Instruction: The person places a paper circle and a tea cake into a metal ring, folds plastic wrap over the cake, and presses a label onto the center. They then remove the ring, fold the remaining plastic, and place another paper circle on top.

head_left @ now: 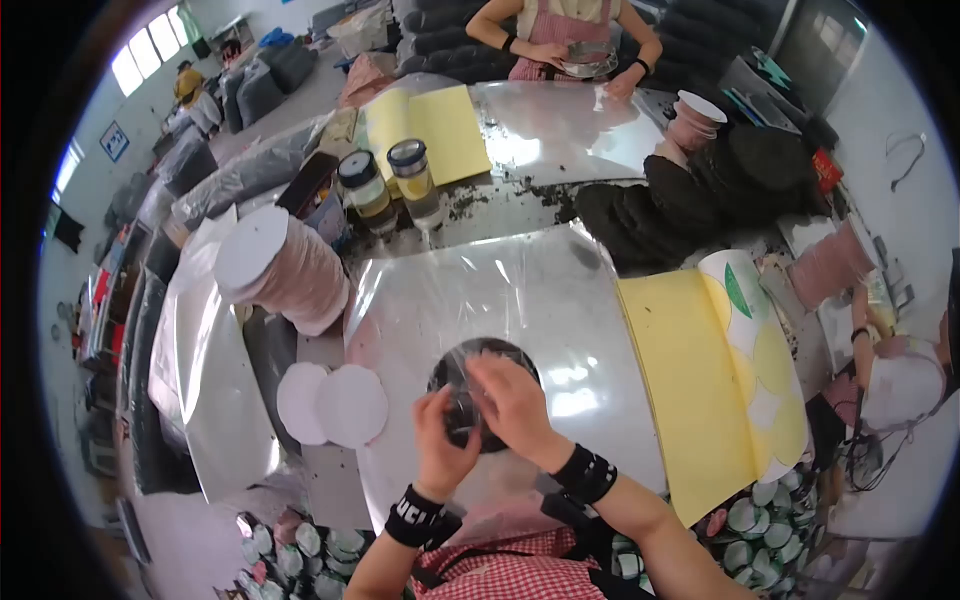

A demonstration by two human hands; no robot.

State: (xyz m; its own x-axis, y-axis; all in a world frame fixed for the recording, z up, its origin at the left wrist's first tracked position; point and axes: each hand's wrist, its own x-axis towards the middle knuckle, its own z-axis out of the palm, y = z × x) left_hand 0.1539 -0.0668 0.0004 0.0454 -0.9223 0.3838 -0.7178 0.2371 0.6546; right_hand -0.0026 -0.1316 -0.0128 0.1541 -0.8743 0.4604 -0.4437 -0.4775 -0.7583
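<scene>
A dark round cake (497,347) lies under my hands on a stack of clear plastic film sheets (480,300). Film seems to be gathered over its top, shiny and creased. My left hand (443,445) is at its left side, fingers bent around the edge and film. From the right, my right hand (515,402) reaches across the top, its fingers pressed together on the gathered film. The exact grip under the fingers is partly hidden. Two white paper discs (352,405) lie left of the cake.
Right of the film is a yellow sheet pad (680,380) with round labels. Stacked dark cakes (690,200) stand behind it. A tall stack of paper discs (285,270) and two lidded bottles (410,185) are at left. A co-worker (570,40) works across the table; wrapped rounds (770,530) fill the space below.
</scene>
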